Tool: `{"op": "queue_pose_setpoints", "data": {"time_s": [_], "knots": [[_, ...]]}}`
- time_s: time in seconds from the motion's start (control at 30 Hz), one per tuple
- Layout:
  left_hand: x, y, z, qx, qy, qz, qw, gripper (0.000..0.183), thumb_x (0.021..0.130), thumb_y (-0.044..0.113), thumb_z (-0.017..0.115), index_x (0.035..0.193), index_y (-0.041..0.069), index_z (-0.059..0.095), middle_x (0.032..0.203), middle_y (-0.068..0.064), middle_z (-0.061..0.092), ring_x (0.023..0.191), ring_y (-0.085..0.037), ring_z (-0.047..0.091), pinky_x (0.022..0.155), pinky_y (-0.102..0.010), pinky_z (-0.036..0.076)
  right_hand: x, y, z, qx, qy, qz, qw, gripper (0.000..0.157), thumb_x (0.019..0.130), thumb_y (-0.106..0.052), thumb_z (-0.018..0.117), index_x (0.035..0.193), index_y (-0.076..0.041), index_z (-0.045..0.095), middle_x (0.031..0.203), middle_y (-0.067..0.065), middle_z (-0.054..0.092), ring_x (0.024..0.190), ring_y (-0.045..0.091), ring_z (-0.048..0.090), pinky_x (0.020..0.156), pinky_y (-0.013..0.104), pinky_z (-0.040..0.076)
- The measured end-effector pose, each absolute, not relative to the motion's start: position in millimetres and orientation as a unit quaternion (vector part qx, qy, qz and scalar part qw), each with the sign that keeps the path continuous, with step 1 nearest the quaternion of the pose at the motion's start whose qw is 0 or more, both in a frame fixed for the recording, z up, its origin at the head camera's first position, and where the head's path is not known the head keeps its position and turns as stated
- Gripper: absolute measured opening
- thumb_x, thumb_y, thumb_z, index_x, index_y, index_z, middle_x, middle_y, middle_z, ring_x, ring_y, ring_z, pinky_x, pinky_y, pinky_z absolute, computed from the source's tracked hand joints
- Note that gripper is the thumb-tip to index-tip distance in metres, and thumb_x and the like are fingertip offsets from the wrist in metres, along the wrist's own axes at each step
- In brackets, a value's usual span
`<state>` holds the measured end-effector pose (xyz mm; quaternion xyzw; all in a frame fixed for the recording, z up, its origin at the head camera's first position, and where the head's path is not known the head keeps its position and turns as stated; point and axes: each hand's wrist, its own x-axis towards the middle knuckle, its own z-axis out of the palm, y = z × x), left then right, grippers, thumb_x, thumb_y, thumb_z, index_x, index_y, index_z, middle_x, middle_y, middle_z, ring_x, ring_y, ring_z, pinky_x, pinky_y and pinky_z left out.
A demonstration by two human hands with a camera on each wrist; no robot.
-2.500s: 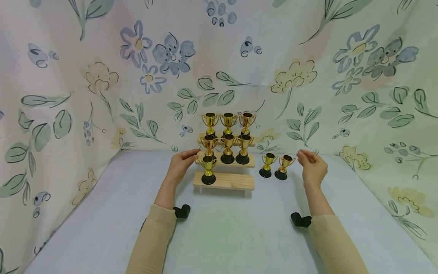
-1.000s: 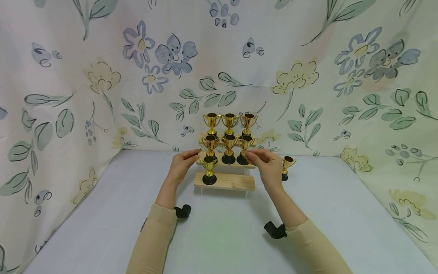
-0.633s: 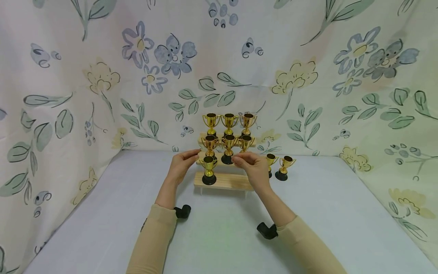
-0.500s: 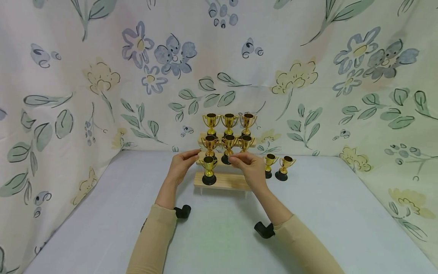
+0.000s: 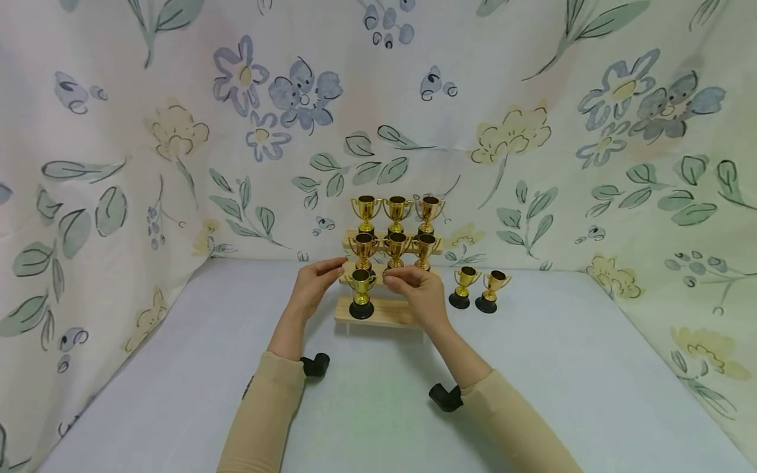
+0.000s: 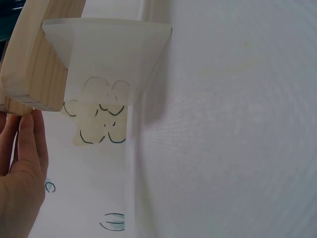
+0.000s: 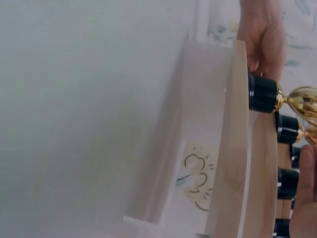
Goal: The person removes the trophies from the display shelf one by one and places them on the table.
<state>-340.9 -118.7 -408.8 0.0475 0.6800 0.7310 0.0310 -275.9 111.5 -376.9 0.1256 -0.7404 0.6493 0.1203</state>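
Note:
A three-tier stand with wooden shelves [image 5: 393, 314] holds small gold trophies on black bases. Alone on the lowest shelf, at its left end, stands one trophy [image 5: 361, 289]. My left hand [image 5: 310, 287] is at the stand's left side; in the left wrist view its extended fingers [image 6: 28, 141] reach the end of a shelf board. My right hand [image 5: 422, 297] hovers over the lowest shelf, thumb and fingertips close together just right of the lone trophy's handle, with nothing visible between them. It partly covers the middle row's bases. In the right wrist view its fingers [image 7: 307, 166] show beside the cups.
Three trophies stand on the top shelf, among them a middle one [image 5: 397, 209], and three on the middle shelf. Two more trophies, a left one [image 5: 464, 282] and a right one [image 5: 492, 289], stand on the white table [image 5: 378, 407] right of the stand. A floral cloth [image 5: 378, 85] hangs behind.
My right hand has moved left from beside the two table trophies, across the stand's front, to near the lone trophy. My left hand and the trophies have stayed in place.

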Motion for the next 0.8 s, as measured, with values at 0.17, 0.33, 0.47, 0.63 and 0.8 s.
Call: {"op": "queue_pose_setpoints", "data": {"time_s": [0.17,0.33,0.47,0.63,0.8], "knots": [[-341,-119,-409,0.051,0.685,0.726,0.033,0.041,0.099,0.009,0.058,0.139,-0.001,0.054,0.149,-0.015,0.049,0.139,-0.026,0.047,0.119,-0.034,0.041,-276,108,-378,0.119,-0.741,0.652,0.107,0.024,0.088,-0.021,0.074,0.105,-0.004,0.075,0.106,0.02,0.075,0.098,0.034,0.073,0.082,0.024,0.063],[-341,-120,-409,0.052,0.684,0.727,0.031,0.041,0.099,0.008,0.058,0.139,-0.001,0.054,0.149,-0.016,0.049,0.14,-0.027,0.047,0.117,-0.031,0.042,-275,102,-377,0.113,-0.743,0.654,0.092,0.025,0.089,-0.019,0.073,0.109,-0.004,0.075,0.11,0.02,0.074,0.102,0.035,0.072,0.085,0.024,0.062],[-340,-120,-408,0.052,0.684,0.727,0.032,0.041,0.099,0.008,0.058,0.139,-0.002,0.054,0.149,-0.017,0.049,0.14,-0.028,0.046,0.116,-0.029,0.043,-275,98,-376,0.115,-0.745,0.65,0.092,0.025,0.089,-0.019,0.073,0.109,-0.005,0.075,0.11,0.019,0.074,0.101,0.034,0.072,0.084,0.023,0.062],[-340,-120,-408,0.055,0.685,0.726,0.03,0.042,0.099,0.008,0.058,0.139,-0.002,0.053,0.149,-0.017,0.049,0.14,-0.028,0.047,0.116,-0.029,0.044,-275,93,-376,0.125,-0.749,0.644,0.099,0.022,0.089,-0.02,0.073,0.105,-0.005,0.076,0.106,0.018,0.075,0.095,0.031,0.074,0.081,0.022,0.062],[-340,-119,-409,0.059,0.684,0.727,0.028,0.042,0.099,0.009,0.058,0.139,-0.002,0.053,0.149,-0.017,0.049,0.141,-0.03,0.045,0.113,-0.024,0.046,-276,91,-377,0.136,-0.744,0.645,0.112,0.018,0.09,-0.016,0.072,0.101,-0.003,0.075,0.103,0.02,0.075,0.094,0.039,0.072,0.078,0.023,0.063]]}}
